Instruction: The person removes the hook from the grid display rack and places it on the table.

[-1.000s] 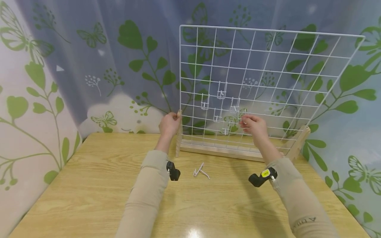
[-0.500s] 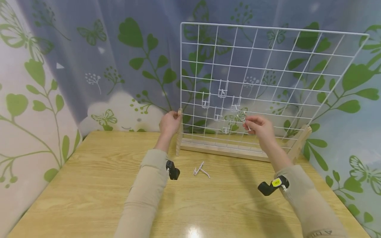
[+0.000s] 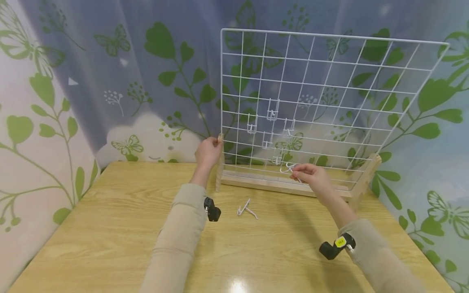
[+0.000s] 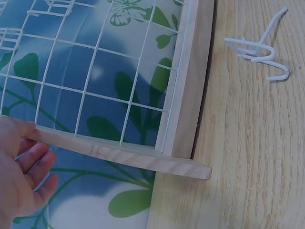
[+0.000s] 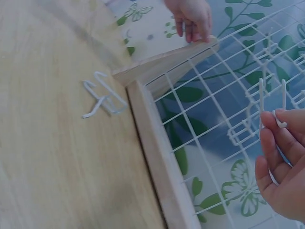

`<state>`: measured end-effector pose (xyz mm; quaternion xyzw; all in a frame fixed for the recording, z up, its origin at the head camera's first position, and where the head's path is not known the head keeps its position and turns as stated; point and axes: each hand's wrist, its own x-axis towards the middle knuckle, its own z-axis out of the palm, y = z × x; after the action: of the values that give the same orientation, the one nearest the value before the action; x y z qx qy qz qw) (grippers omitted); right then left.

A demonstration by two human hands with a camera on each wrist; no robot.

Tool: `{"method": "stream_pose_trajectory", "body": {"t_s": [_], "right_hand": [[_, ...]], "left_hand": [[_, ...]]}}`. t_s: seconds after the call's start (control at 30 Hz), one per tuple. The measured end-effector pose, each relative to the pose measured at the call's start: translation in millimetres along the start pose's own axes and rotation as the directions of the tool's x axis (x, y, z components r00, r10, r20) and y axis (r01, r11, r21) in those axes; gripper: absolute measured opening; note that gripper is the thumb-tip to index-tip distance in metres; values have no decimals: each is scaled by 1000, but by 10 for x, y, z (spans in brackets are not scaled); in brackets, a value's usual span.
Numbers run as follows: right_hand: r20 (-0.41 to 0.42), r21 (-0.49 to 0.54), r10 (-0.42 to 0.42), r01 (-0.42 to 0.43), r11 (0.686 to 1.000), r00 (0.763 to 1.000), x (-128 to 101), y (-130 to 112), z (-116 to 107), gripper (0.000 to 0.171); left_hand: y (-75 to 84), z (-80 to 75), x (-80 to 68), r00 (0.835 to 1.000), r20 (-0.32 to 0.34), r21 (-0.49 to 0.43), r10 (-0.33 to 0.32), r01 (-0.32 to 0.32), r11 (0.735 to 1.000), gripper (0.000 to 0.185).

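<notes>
A white wire grid (image 3: 221, 81) stands tilted in a wooden base. My left hand (image 3: 208, 152) pinches the top of the base's left upright (image 4: 119, 160); in the left wrist view its other fingers curl loosely below. Between thumb and fingertips, my right hand (image 3: 311, 179) holds a white wire hook (image 3: 287, 167) in front of the grid's lower part. The right wrist view shows this hook's two prongs (image 5: 261, 100) pointing up, apart from the table. Several similar hooks (image 3: 272, 116) hang on the grid's left half.
One more white hook (image 3: 250, 212) lies on the wooden table (image 3: 128, 228), in front of the base's front bar (image 3: 271, 186). The base's right upright (image 3: 366, 175) stands at the right. A patterned curtain (image 3: 165, 101) hangs close behind.
My right hand has moved down and slightly left along the grid, and the hook it holds has turned to point left. The left hand stays at the upright.
</notes>
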<state>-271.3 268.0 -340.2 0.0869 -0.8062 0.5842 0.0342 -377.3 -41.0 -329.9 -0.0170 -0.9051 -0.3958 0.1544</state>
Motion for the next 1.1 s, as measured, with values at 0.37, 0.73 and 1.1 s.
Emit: {"method": "stream_pose_trajectory", "body": {"t_s": [0.37,0.73,1.1], "right_hand": [[132,-40,54,-49,998,990,-96,350,212,28],[208,-93,130,-113,989,969,-152,639,411,26],[265,-128,152,-121,984,952,-174,802,537,22]], "left_hand": [[-9,-2,-12,1000,2,6,3,-3,1000,28],[3,-6,-12,1000,5,17,-1,1,1000,28],[21,-22,-20,1000,-4,22,-3,3,1000,27]]}}
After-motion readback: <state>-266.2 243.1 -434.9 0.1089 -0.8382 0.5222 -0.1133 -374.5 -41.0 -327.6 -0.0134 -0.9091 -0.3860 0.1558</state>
